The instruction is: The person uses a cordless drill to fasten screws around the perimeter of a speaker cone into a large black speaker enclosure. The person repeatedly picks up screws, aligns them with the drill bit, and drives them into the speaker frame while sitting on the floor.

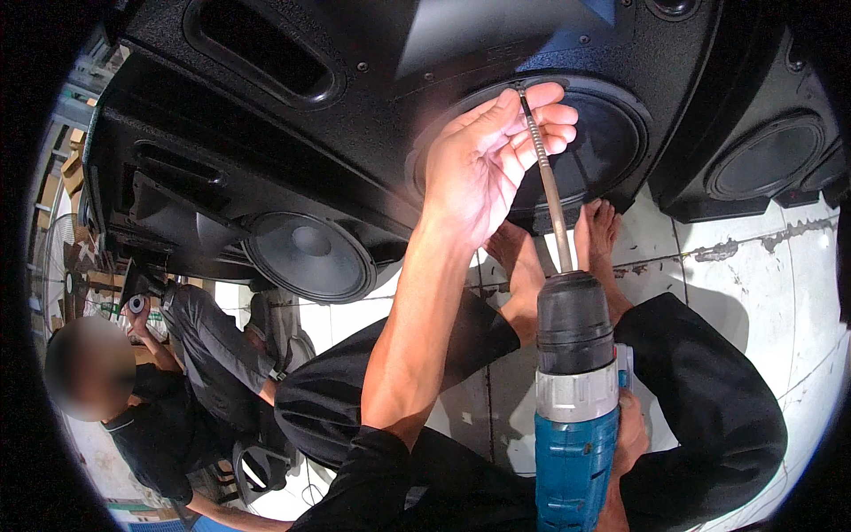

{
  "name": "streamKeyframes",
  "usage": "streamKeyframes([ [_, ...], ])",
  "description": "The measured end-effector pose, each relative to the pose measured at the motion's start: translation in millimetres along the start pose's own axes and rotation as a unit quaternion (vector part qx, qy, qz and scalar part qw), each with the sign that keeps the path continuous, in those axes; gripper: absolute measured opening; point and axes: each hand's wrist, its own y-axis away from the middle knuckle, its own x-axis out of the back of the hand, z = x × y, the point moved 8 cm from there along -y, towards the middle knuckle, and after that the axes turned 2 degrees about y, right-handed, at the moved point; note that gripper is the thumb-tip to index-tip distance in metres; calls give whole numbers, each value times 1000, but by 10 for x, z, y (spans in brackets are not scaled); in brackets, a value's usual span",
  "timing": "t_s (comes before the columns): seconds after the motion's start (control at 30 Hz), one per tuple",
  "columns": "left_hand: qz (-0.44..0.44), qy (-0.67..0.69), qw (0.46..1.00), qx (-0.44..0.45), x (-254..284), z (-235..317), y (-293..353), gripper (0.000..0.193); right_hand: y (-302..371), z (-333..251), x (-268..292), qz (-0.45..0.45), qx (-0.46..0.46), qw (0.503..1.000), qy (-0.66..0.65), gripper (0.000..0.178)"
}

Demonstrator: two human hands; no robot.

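Held vertically in frame, the blue power drill point(574, 470) is gripped by the closed right hand point(631, 433), while the half-curled left hand point(483, 155) lightly pinches the long driver bit point(551, 195) near its tip, apparently steadying it at the woofer point(616, 133) rim.

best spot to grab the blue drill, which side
Probably take the blue drill by its mostly hidden handle, from the right, where the right hand is: the long bit points away from the person, leaving that hand behind the chuck.

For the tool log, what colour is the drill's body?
The drill's body is blue, clearest in the head view.
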Motion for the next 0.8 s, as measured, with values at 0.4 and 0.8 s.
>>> streamKeyframes([
  [0.4,27,4,1000,0,2,24,25,43,-19,-42,-4,-1,16,1000,-10,47],
  [0.8,-70,-347,802,-481,-1369,572,1586,37,136,-273,-9,-15,45,998,-49,46],
])
